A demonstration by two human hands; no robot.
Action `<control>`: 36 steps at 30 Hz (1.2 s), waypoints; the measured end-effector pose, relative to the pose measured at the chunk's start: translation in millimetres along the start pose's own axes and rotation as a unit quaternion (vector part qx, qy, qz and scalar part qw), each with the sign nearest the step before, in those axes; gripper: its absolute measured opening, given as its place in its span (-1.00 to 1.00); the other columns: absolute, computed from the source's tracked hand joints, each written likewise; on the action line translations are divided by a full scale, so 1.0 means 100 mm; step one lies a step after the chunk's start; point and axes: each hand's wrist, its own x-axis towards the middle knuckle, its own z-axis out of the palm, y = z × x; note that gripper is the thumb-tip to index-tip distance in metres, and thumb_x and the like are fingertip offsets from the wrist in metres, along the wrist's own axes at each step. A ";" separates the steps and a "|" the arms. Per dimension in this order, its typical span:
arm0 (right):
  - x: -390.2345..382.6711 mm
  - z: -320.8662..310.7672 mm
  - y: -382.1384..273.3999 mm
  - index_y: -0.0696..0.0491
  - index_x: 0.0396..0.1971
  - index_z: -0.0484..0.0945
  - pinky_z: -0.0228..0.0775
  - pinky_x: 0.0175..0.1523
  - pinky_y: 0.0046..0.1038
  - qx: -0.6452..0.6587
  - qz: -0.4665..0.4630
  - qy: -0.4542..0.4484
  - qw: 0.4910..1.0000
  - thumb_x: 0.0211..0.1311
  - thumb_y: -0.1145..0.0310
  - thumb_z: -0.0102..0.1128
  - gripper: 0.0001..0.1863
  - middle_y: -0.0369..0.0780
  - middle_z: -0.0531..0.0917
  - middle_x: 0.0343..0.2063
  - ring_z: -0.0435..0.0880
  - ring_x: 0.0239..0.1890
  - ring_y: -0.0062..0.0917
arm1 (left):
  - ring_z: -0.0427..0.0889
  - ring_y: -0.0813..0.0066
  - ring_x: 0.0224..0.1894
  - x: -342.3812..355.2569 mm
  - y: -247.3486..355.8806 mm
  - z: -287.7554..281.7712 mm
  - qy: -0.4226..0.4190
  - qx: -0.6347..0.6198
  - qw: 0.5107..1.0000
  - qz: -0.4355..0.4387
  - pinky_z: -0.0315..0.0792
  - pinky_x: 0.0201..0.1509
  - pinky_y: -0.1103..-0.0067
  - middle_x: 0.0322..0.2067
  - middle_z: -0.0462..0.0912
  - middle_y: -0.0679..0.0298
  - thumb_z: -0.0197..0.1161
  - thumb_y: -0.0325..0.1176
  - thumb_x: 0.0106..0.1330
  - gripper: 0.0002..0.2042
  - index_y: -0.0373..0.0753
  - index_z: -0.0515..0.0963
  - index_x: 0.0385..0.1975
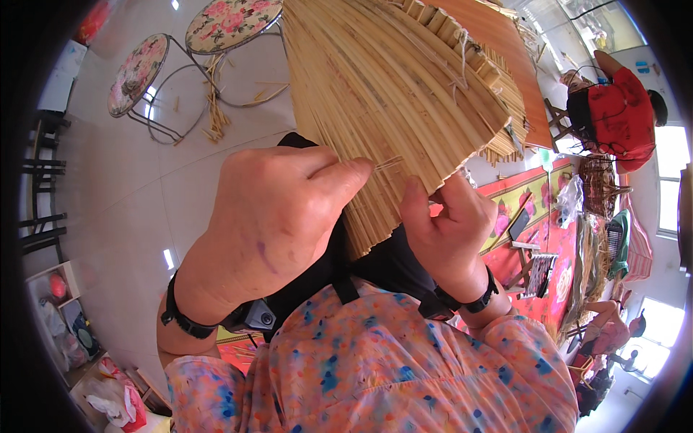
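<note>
Over the lap [382, 268], the left hand [278, 209] pinches a thin strand [390, 163] against a fan of reeds [375, 94]; the right hand [449, 224] is clamped on the fan's lower edge. The fan hides part of a brown table [498, 40]. Beyond are two flowered stools [234, 22], a basket [598, 184] and a person [622, 119] in red.

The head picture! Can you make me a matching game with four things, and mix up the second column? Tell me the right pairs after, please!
Column one
1. left hand
2. right hand
3. stalk fan
4. round stools

Column two
A. flowery tops
B. at the fan's lower right edge
C. purple mark on its back
D. straw-yellow, spreading wider away from the person

Right pairs: 1-C, 2-B, 3-D, 4-A
</note>
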 end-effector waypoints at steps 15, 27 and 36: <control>-0.02 -0.02 -0.07 0.12 -0.38 0.59 0.28 -0.61 -0.54 -0.023 0.048 -0.025 0.998 0.04 0.48 0.26 -0.88 -0.20 0.51 -0.73 0.49 -0.75 -0.53 | 0.43 0.31 -0.66 -0.11 -0.13 0.07 0.035 -0.021 0.999 0.000 0.28 -0.64 0.49 -0.67 0.40 0.25 0.31 -0.60 -0.08 -0.78 -0.27 0.61 -0.36; -0.02 -0.01 -0.08 0.14 -0.41 0.58 0.30 -0.60 -0.56 -0.013 0.053 -0.018 0.998 0.04 0.50 0.25 -0.91 -0.18 0.54 -0.71 0.52 -0.74 -0.55 | 0.45 0.31 -0.65 -0.10 -0.11 0.07 0.027 -0.018 0.999 0.000 0.30 -0.64 0.48 -0.67 0.41 0.27 0.31 -0.58 -0.07 -0.80 -0.25 0.61 -0.38; -0.01 -0.03 -0.07 0.12 -0.44 0.57 0.31 -0.60 -0.53 -0.032 0.052 -0.027 0.998 0.04 0.47 0.25 -0.92 -0.19 0.53 -0.73 0.54 -0.74 -0.48 | 0.46 0.30 -0.64 -0.08 -0.11 0.08 0.030 -0.021 0.999 0.001 0.31 -0.63 0.48 -0.67 0.42 0.27 0.31 -0.57 -0.06 -0.81 -0.25 0.61 -0.39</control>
